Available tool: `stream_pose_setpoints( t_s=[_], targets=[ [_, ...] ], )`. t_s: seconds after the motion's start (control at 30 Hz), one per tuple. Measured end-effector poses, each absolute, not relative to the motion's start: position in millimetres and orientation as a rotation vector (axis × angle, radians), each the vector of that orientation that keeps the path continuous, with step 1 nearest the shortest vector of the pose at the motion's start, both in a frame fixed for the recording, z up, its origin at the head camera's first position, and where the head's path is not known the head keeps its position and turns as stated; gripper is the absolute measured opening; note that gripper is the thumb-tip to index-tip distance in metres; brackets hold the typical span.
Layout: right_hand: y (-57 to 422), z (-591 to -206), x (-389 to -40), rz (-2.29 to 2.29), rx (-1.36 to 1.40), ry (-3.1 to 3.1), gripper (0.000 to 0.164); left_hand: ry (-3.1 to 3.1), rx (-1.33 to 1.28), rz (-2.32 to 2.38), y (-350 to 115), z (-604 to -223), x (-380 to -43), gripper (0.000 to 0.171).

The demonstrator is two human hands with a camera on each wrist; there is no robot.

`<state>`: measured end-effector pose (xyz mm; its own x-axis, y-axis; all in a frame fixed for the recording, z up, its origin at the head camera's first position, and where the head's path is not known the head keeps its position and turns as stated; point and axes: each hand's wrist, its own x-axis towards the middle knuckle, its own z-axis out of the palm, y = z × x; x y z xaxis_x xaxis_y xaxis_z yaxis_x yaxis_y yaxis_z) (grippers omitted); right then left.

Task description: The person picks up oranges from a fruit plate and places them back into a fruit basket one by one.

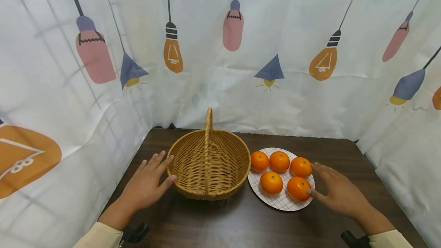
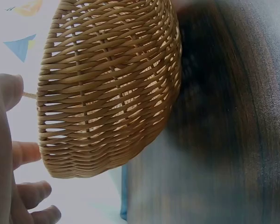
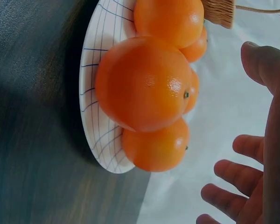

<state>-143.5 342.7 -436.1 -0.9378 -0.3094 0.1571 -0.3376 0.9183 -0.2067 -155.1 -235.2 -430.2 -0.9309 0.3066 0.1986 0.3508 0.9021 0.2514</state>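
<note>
A wicker basket (image 1: 227,156) with a tall arched handle (image 1: 207,152) stands upright on the table. Beside its left rim is my left hand (image 1: 146,185), fingers spread; in the left wrist view the fingertips are close to the rim of the woven wall (image 2: 107,88), and I cannot tell whether they touch. Right of the basket, a white plate (image 1: 253,183) with a grid pattern carries several oranges (image 1: 271,183). My right hand (image 1: 339,192) hovers at the plate's right side, fingers extended, near the closest orange (image 3: 144,84). Nothing is held in it.
The dark wooden table (image 1: 237,227) reaches back to a white curtain (image 1: 206,91) printed with lamps, which also hangs along the left and right sides. The basket and the plate stand side by side, almost touching.
</note>
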Motion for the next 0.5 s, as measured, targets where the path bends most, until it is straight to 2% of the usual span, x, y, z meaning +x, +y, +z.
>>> stream_pose_setpoints(
  t_s=[0.23, 0.5],
  targets=[
    [342, -444, -143, 0.368, 0.515, -2.943, 0.088, -2.887, -0.447, -0.518, -235, -436, -159, 0.071],
    [341, -453, -140, 0.401, 0.481, -2.948, 0.087, -2.95, -0.216, -0.911, -235, -448, -167, 0.08]
  ],
)
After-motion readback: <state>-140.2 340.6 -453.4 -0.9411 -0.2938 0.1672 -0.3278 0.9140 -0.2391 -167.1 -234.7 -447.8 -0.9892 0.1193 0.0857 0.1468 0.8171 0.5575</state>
